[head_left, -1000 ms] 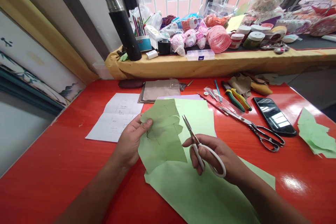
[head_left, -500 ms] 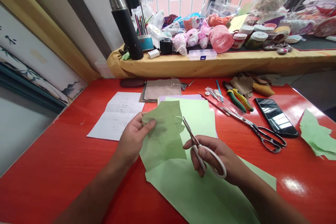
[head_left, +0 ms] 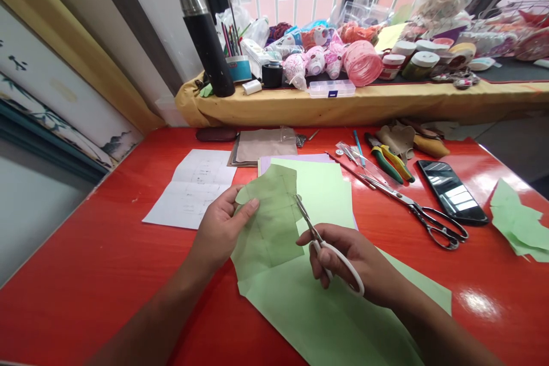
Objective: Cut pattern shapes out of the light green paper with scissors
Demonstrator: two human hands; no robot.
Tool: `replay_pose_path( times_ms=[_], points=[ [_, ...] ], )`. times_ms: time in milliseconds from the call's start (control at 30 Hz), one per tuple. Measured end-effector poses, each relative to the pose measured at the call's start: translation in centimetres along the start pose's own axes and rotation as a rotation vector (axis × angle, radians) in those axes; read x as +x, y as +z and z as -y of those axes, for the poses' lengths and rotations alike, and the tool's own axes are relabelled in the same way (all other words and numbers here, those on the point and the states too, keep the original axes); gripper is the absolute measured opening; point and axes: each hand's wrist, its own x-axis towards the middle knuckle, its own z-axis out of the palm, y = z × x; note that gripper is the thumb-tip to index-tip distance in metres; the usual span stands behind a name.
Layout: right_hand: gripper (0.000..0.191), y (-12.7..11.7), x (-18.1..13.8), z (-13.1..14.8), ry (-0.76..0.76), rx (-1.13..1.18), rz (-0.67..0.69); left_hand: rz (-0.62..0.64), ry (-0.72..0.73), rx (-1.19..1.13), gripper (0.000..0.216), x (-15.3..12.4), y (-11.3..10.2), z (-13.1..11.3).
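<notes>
My left hand (head_left: 225,220) pinches the left edge of a green paper piece (head_left: 274,223) with pencil lines on it, thumb on top. White-handled scissors (head_left: 317,240) are in my right hand (head_left: 347,260), fingers through the loops. Their blade tips meet the right edge of the paper piece, by a small flap there. Whether the blades are cutting at this instant I cannot tell. Beneath both hands lies a larger green sheet (head_left: 330,314), with a stack of light green sheets (head_left: 323,189) behind it.
A folded white paper with drawings (head_left: 193,189) lies left on the red table (head_left: 107,229). To the right are large metal shears (head_left: 422,211), pliers (head_left: 388,160), a phone (head_left: 452,191) and green paper scraps (head_left: 518,220). A black flask (head_left: 210,48) stands on the sill.
The scissors have moved slightly left, their tips now at the paper's edge, and the handles have come closer together. The held paper piece has shifted a little and tilted.
</notes>
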Motion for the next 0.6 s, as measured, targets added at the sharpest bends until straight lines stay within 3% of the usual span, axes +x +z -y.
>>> replay_pose_path(
  times_ms=[600],
  points=[
    [0.058, -0.02, -0.04, -0.34, -0.035, -0.207, -0.070, -0.003, -0.033, -0.142, 0.032, -0.03, 0.08, -0.53]
  ],
)
